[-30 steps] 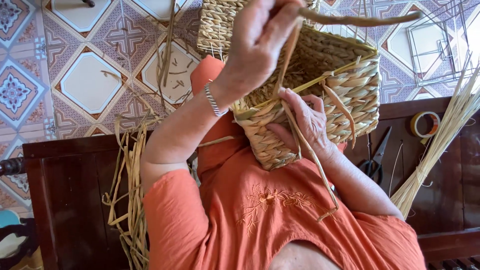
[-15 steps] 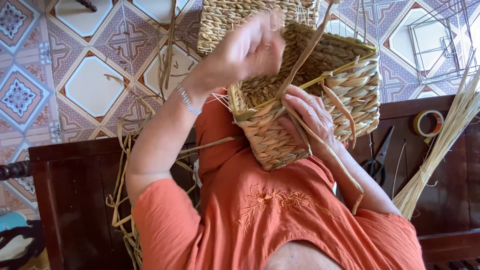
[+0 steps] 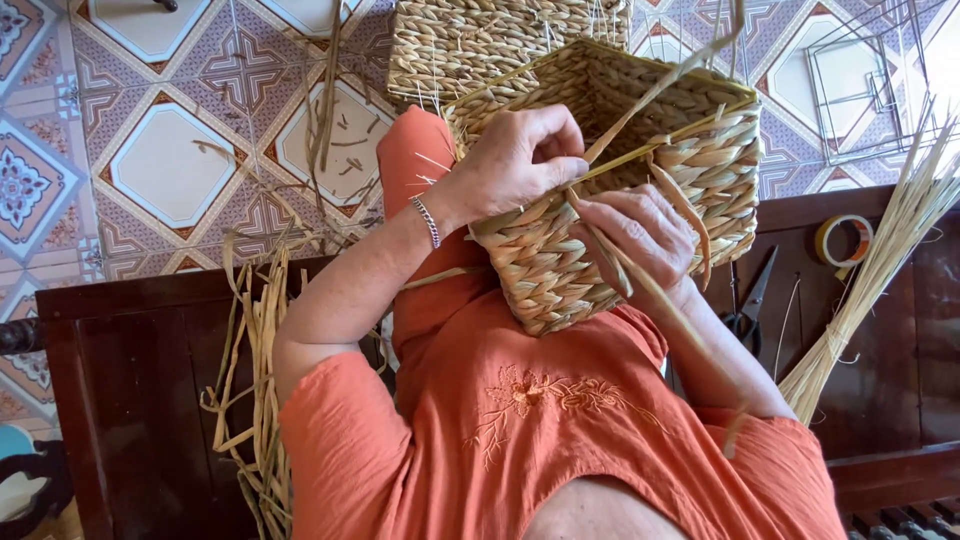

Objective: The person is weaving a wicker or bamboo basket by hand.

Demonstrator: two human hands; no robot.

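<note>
Watching the head cam feed here. The woven basket point(image 3: 545, 285) is tipped on its side up in the lap, opening facing away, and both hands are on its near corner. The left hand point(image 3: 520, 165) is curled over the rim, its fingers closed in a pinch on a long reed strand point(image 3: 665, 305) right where it meets the edge. The right hand point(image 3: 640, 235) sits just below that pinch, flat-ish against the basket wall. Its fingers are closed around the same strand, which runs on past the wrist and down over the orange sleeve. The other end of the strand sticks up over the basket mouth, away from both hands. There's a thin bracelet point(image 3: 427, 222) on the left wrist. Beyond the left hand, on the patterned tile floor point(image 3: 160, 170), a second woven basket point(image 3: 470, 45) sits just behind the one being held. Outboard of the right hand, on the dark wooden bench point(image 3: 900, 400), I can see scissors point(image 3: 745, 310), a roll of tape point(image 3: 843, 240) and a tied bundle of pale straw point(image 3: 870, 290), with a wire frame point(image 3: 860, 70) further out on the tiles. Out past the left elbow, a pile of loose flat reed strips point(image 3: 255, 380) hangs over the bench edge.
</note>
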